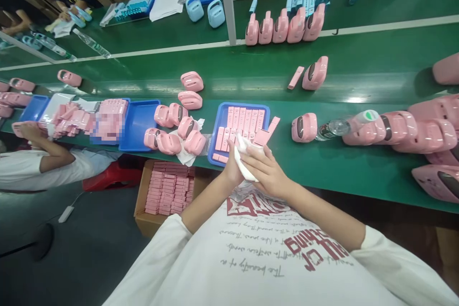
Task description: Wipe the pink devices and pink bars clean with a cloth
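A white cloth (244, 165) is pressed between my two palms, just in front of my chest. My left hand (233, 168) backs it from the left side, mostly behind the cloth. Over it from the right lies my right hand (266, 171), its fingers together and flat against the cloth. Whether anything is wrapped inside cannot be seen. Right behind the hands, a blue tray (267, 111) holds rows of narrow pink pieces (242, 118). A few pink pieces (267, 135) lie at an angle across its right edge, close to my right fingers.
Rounded pink cases (167, 143) stand left of the tray, some on white tissue. To the right are another pink case (304, 127), a plastic bottle (333, 129) and more pink cases. A carton (141, 215) of pink pieces sits below. Co-workers sit left and across.
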`<state>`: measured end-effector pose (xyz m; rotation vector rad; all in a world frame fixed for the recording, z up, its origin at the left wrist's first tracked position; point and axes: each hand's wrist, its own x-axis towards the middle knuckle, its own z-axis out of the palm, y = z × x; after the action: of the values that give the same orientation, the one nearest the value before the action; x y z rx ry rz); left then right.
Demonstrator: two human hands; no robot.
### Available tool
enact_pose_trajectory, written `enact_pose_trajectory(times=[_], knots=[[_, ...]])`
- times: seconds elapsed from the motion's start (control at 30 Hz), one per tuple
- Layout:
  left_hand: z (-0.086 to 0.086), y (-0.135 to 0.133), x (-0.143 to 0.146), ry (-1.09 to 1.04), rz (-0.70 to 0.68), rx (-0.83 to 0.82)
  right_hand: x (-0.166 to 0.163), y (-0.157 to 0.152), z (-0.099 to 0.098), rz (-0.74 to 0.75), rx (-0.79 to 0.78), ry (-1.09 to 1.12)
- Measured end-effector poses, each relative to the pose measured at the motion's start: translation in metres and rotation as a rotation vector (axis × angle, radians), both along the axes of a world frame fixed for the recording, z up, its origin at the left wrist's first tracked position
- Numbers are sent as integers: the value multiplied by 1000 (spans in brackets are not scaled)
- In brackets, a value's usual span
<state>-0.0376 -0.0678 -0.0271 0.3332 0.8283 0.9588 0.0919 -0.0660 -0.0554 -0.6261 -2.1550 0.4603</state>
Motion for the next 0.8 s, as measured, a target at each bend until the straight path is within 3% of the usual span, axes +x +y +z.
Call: enact_pose_trajectory(times=[0.1, 0.23, 0.33, 0.53, 0.73, 0.8], knots=[[2, 4, -15, -83, -98, 12, -7, 12, 7, -86, -121, 81], [15, 2, -34, -204, -354, 82, -13, 42, 25, -557, -656, 613], [26, 1, -45, -267, -387, 123, -18, 53, 33, -735, -868, 952], [32, 8, -62, -273, -271, -34, -38, 36, 40, -762, -979, 1040], [33, 14, -69, -224, -333, -28, -51, 22, 52, -715, -924, 1095], [34, 14, -68, -174, -322, -39, -51, 16, 52, -688, -859, 1020]])
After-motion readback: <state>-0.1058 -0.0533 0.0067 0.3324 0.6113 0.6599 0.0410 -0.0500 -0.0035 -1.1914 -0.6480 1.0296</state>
